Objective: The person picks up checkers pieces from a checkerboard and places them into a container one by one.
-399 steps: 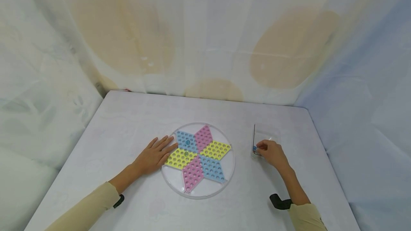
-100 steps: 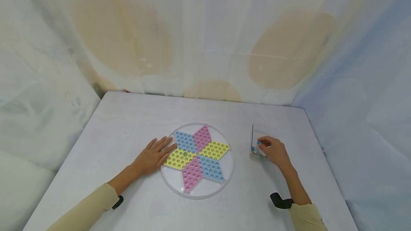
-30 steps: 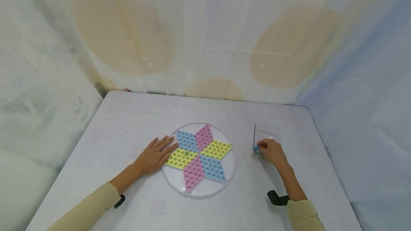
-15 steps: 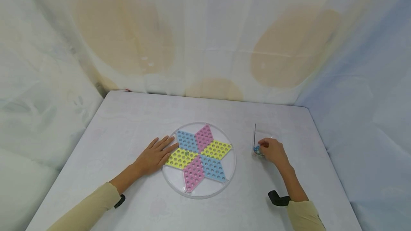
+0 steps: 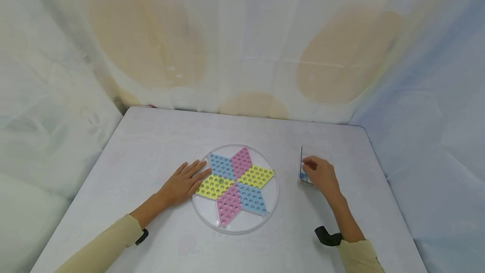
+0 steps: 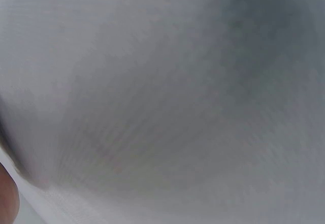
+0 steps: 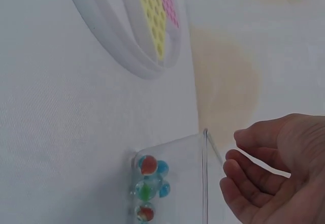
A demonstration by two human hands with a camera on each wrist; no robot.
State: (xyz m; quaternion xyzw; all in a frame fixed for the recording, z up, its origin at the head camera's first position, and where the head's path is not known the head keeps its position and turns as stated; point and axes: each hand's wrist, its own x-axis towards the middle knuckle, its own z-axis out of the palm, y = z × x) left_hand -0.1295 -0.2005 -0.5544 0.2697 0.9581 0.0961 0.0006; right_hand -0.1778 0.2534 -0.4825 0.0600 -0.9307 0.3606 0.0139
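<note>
My left hand (image 5: 185, 183) lies flat with fingers spread at the left rim of the round Chinese checkers board (image 5: 235, 233). One clear greenish marble (image 5: 221, 181) sits in a hole of the board's left yellow section. My right hand (image 5: 321, 176) is over the clear plastic box (image 7: 185, 193); its fingers are loosely bent and nothing shows between thumb and fingertips in the right wrist view. Several glass marbles (image 7: 145, 189), with red, green and blue inside, lie at the bottom of the box. Only a blurred fingertip (image 6: 7, 198) of the left hand appears in the left wrist view.
A white cloth-covered table (image 5: 182, 243) carries the board and, to its right, the box. Pale patterned curtains (image 5: 250, 45) stand behind and at both sides. Each wrist wears a black strap (image 5: 328, 237).
A blue marble has left the board's upper left blue section; my right hand held one over the box earlier. That hand has just risen from the box with nothing visible in it. My left hand stayed put.
</note>
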